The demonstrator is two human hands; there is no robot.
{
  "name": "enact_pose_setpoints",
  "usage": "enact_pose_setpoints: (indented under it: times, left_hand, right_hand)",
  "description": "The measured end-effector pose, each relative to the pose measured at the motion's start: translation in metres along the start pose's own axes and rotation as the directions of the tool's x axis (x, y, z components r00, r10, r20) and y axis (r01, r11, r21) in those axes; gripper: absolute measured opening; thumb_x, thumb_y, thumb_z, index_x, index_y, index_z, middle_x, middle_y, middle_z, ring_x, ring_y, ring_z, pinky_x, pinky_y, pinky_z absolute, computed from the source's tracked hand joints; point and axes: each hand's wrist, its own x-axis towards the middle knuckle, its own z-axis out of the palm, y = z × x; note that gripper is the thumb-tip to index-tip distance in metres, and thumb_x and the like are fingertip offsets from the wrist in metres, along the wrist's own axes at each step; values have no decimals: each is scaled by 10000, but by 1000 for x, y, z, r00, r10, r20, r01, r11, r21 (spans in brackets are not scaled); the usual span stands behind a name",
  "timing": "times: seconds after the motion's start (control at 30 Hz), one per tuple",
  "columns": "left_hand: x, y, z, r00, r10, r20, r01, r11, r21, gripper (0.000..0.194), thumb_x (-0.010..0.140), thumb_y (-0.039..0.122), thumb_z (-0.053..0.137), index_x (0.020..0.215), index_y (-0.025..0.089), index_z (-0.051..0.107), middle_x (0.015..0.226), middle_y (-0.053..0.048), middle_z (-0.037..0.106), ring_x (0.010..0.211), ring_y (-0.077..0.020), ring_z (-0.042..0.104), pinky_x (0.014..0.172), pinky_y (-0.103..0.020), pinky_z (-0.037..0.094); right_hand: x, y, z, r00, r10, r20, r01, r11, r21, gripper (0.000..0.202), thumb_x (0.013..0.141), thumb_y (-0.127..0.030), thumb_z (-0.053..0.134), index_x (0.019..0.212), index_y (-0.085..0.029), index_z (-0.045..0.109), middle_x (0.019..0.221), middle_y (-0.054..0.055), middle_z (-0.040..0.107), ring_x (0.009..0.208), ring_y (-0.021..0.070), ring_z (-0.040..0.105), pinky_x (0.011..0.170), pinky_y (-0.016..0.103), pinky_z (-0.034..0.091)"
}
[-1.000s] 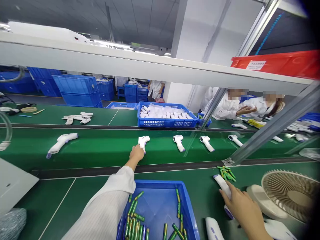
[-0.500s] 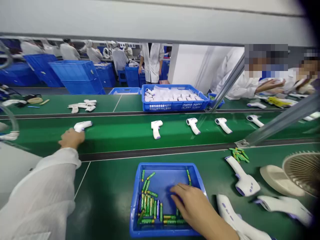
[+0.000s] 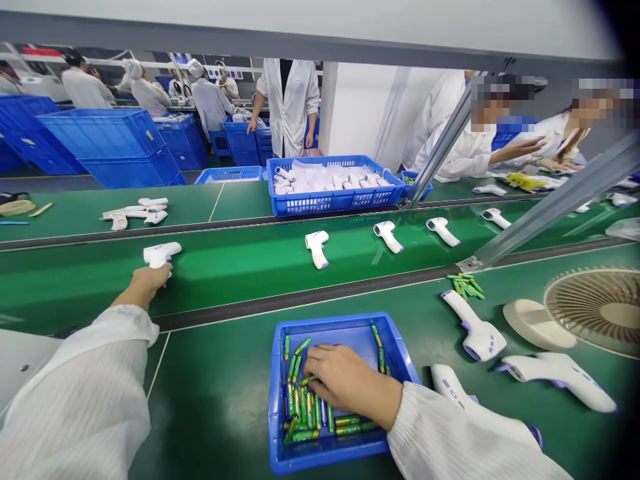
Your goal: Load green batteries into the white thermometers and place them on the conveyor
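My left hand (image 3: pixel 149 281) reaches to the green conveyor and grips the handle of a white infrared thermometer (image 3: pixel 159 253) with purple trim. My right hand (image 3: pixel 339 375) is inside a blue tray (image 3: pixel 325 460), palm down with its fingers curled. Its thumb and fingertips close around a green battery (image 3: pixel 307 381). More green batteries (image 3: pixel 305 408), with a blue one among them, lie in the tray's left and front parts, and a few along its right side. Right of the tray lie three more thermometers (image 3: pixel 475 327) on the green bench.
Several thermometers (image 3: pixel 319 250) are spaced along the conveyor (image 3: pixel 240 267). Beyond it stands a blue basket (image 3: pixel 335 200) of thermometers. A metal strut (image 3: pixel 440 147) slants across the right. Loose batteries (image 3: pixel 466 285) lie near a fan (image 3: pixel 595 310). Co-workers in white coats are beyond the line.
My right hand has moved left across the tray onto the batteries. My left hand now grips the thermometer's handle lower down, with its barrel showing. The view has shifted.
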Motion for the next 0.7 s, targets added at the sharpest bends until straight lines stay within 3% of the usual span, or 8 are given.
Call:
enact_pose_setpoints:
  times: [0.1,0.2,0.23,0.3,0.37,0.4,0.57,0.7]
  left_hand:
    - [-45,7,43,994,-4,106,24,982,-187,126,844,142,433,734,183,384,566,46,403,428,-84,262,444,-196,152]
    - [-120,5,92,966,91,241,19,908,-419,135,857,240,379,757,174,440,623,24,449,430,-71,330,411,-187,245]
    - [-150,1,108,941,123,317,103,785,-611,119,842,254,425,764,169,456,636,23,458,421,-60,325,392,-182,234]
    - [-208,-12,136,890,151,430,266,593,-760,137,815,270,534,753,165,472,638,28,474,387,-38,301,353,-174,205]
    - [-254,-29,159,871,149,469,323,545,-774,244,827,357,603,729,171,478,601,42,460,356,-25,268,334,-167,181]
    - [-271,-38,167,855,135,500,352,558,-752,308,820,412,628,705,170,476,575,47,446,344,-20,250,329,-165,169]
    - [-296,-72,189,759,116,640,425,657,-623,439,753,504,690,598,157,471,458,52,380,331,-23,235,337,-167,156]
    - [-294,-79,191,771,121,626,351,739,-575,436,712,513,711,587,161,488,404,56,349,330,-35,244,355,-174,167]
  right_hand:
    - [-1,4,-4,998,-13,-66,14,1000,19,107,897,-209,566,981,-182,626,968,43,670,913,206,615,778,308,479]
    - [-4,6,-19,943,-18,-333,70,987,145,266,953,-172,459,1180,-221,587,1014,43,668,923,187,614,814,324,492]
    - [-6,6,-25,884,-2,-467,108,974,201,300,965,-166,431,1220,-237,572,1030,45,667,936,181,614,828,329,495]
    - [-11,7,-37,696,120,-708,180,926,333,298,972,-169,430,1222,-253,570,1025,43,675,938,168,627,831,325,507]
    - [-16,6,-44,513,293,-807,243,852,464,245,959,-181,484,1173,-251,582,987,36,696,908,160,654,809,317,528]
    - [-18,5,-45,458,354,-816,273,818,507,225,949,-184,514,1151,-250,585,977,33,705,893,160,665,795,314,539]
    - [-19,1,-38,389,341,-856,367,795,483,145,895,-158,609,1009,-245,635,966,32,720,902,170,675,785,330,553]
    - [-16,2,-34,321,291,-901,377,834,403,115,884,-153,623,965,-235,628,961,45,734,902,194,679,808,392,555]
